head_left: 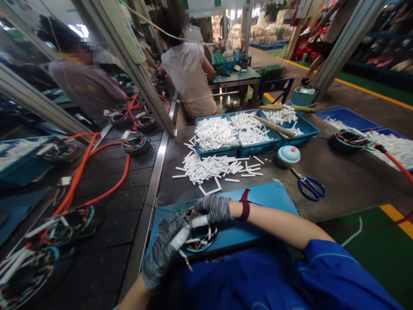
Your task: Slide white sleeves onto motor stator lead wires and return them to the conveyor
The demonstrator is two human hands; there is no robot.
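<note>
A round wound motor stator (204, 243) with black, orange and white wires rests on a blue mat (269, 200) in front of me. My left hand (166, 245), in a grey striped glove with white-covered thumb, is closed at its left side, pinching a stator wire. From the far side reaches my right hand (213, 211), gloved the same way, its fingers closed over the wires at the stator's upper rim. Both thumbs meet near the stator's middle; the pinched wire ends are mostly hidden by them. A loose lead (187, 260) sticks out toward me. A dark red band circles my right wrist.
Beyond the mat lie loose white sleeves (209, 168) and teal bins (216, 151) full of them. Blue-handled scissors (311, 187) and a lidded bowl (288, 155) sit to the right. On the left, a conveyor (112, 237) carries several stators with orange cables. Co-workers sit ahead.
</note>
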